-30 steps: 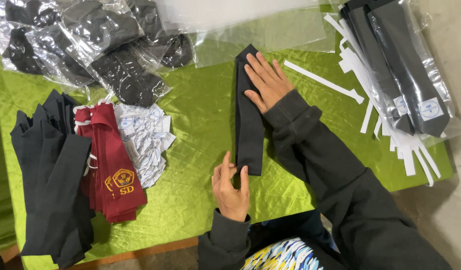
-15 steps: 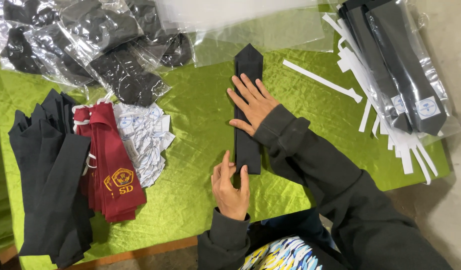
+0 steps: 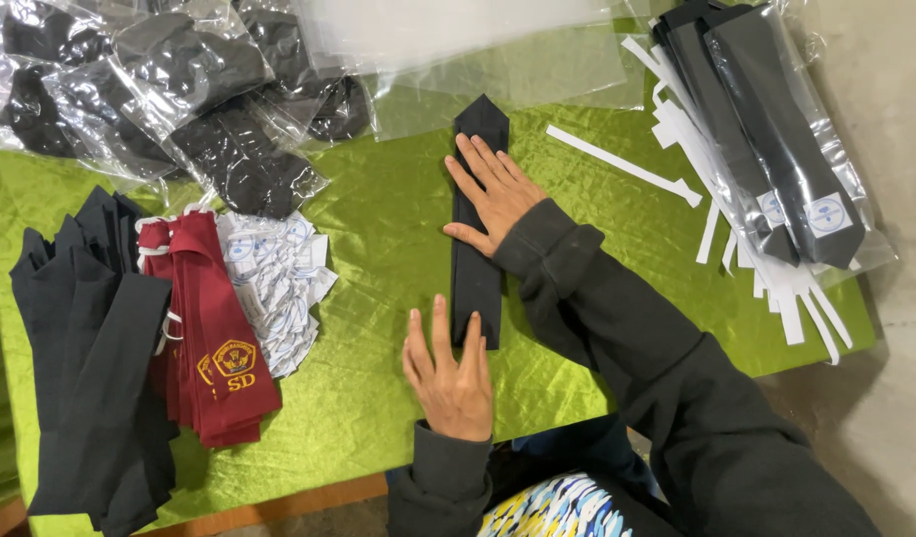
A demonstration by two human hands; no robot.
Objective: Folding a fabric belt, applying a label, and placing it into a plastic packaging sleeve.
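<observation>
**Item on the worktop: one black tie, pressed flat under both hands**

We are listing a narrow black fabric necktie with a pointed tip [image 3: 476, 214], lying lengthwise on the shiny green satin cloth covering the worktop [image 3: 378, 229], its point aimed away from us. We are resting our right hand [image 3: 493, 194] on its upper half, fingers spread and palm down, gripping nothing; this looks like a way of keeping the cloth smooth and straight. We are laying our left hand [image 3: 448, 373] flat at the near end, fingers open and just overlapping the tie's lower edge, apparently pinning that end in place. Neither hand is closing on anything.

Surrounding stock, sorted into groups, probably to keep finished and unfinished pieces apart:

- A fanned pile of loose black ties [image 3: 85, 348] at the far left edge.
- A stack of maroon ties bearing a yellow crest [image 3: 214, 338] just beside it.
- A heap of small white printed labels [image 3: 274, 283] touching the maroon stack.
- Clear plastic bags holding dark fabric pieces [image 3: 169, 89] across the far left.
- Empty clear plastic sleeves [image 3: 517, 60] beyond the tie's tip.
- Black ties sealed in clear sleeves [image 3: 776, 139] at the far right, well apart from our hands.
- Scattered white paper strips [image 3: 627, 164] lying between the tie and the bagged ones.
</observation>
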